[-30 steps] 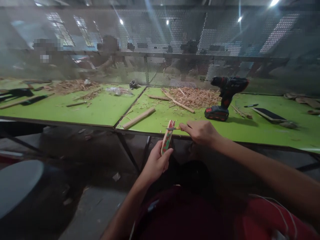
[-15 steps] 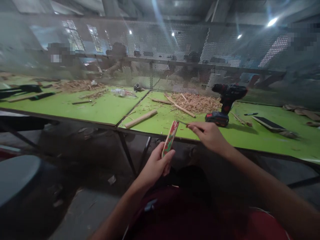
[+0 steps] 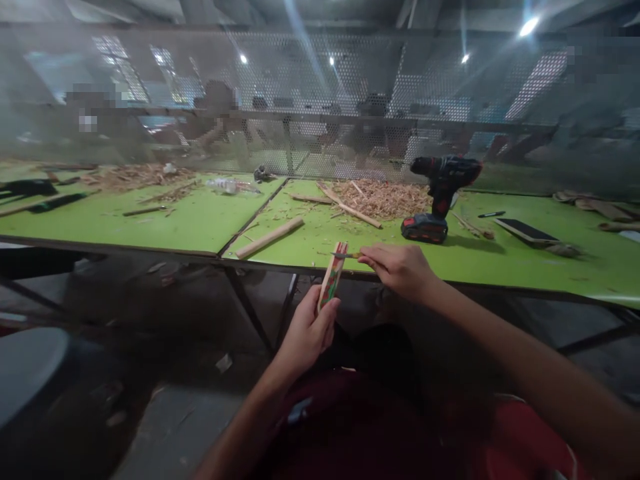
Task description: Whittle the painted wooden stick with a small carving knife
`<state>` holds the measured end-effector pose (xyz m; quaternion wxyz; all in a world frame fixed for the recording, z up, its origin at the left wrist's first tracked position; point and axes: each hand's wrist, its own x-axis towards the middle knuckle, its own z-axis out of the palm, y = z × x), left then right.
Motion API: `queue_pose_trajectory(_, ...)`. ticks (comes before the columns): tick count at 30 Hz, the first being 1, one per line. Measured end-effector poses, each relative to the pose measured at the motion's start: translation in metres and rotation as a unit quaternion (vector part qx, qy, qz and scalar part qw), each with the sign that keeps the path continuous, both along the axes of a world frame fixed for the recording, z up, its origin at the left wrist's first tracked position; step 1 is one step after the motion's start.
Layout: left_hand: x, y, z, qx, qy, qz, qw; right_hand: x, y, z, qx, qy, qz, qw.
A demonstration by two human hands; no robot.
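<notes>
My left hand (image 3: 316, 320) is closed around the lower end of a wooden strip (image 3: 331, 279), which points up and away from me. Red and green patches cover the strip's face, with bare pale wood along its side. In my right hand (image 3: 395, 267) is a small knife (image 3: 346, 255), gripped by its handle. The knife's blade lies across the strip near its top end. Both hands are in front of the green table's near edge, the right one partly over the tabletop.
On the green table (image 3: 190, 223) stand a cordless drill (image 3: 440, 197) and a heap of wood shavings (image 3: 383, 199). A round wooden stick (image 3: 270, 238) lies near the front edge. Behind rises a perforated screen (image 3: 320, 133). A grey stool (image 3: 30, 367) is at the lower left.
The knife has moved left from beside the strip's top to lie across its face. More bare wood shows on the strip as its angle turned slightly. The whole view has shifted a little.
</notes>
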<state>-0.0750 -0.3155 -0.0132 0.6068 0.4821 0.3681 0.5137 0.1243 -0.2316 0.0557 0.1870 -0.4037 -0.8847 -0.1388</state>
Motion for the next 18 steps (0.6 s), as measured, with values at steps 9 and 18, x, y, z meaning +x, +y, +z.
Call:
queue_pose_trajectory(9, -0.008, -0.013, -0.001, -0.010, 0.002, -0.016, 1.000, 0.043, 0.042, 0.019, 0.038, 0.176, -0.071, 0.981)
queue_pose_trajectory(18, -0.003, -0.005, -0.005, -0.007, 0.011, -0.009, 1.000, -0.010, -0.020, -0.008, 0.051, 0.020, 0.045, 0.997)
